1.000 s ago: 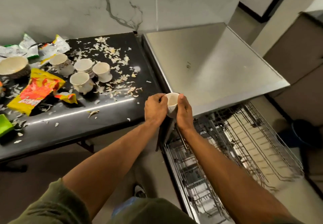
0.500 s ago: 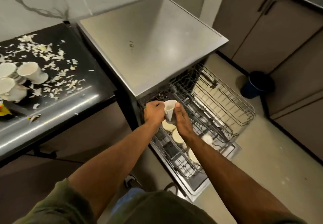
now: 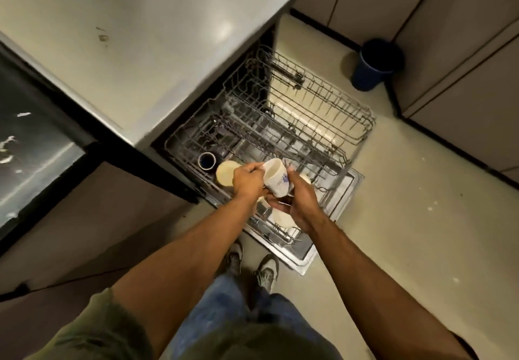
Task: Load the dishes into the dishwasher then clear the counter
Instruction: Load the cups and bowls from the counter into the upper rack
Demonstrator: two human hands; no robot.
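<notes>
A white cup (image 3: 275, 176) with a blue pattern is tilted on its side between both hands, above the pulled-out lower rack (image 3: 280, 135) of the open dishwasher. My left hand (image 3: 248, 181) grips it at the rim side. My right hand (image 3: 300, 202) cups it from below and the right. Cream dishes lie in the rack: one bowl (image 3: 226, 173) just left of my left hand, another (image 3: 283, 218) partly hidden under my right hand. A dark mug (image 3: 207, 160) stands in the rack's near-left corner.
The steel dishwasher top (image 3: 140, 45) fills the upper left. The black counter (image 3: 31, 152) with white scraps shows at the left edge. A dark blue bin (image 3: 375, 65) stands on the floor by the grey cabinets (image 3: 463, 51). My feet (image 3: 252, 267) are next to the open door (image 3: 331, 219).
Both hands have carried the cup from the counter's edge down over the lower rack, and the cup is now tipped on its side. My view has swung right and downward.
</notes>
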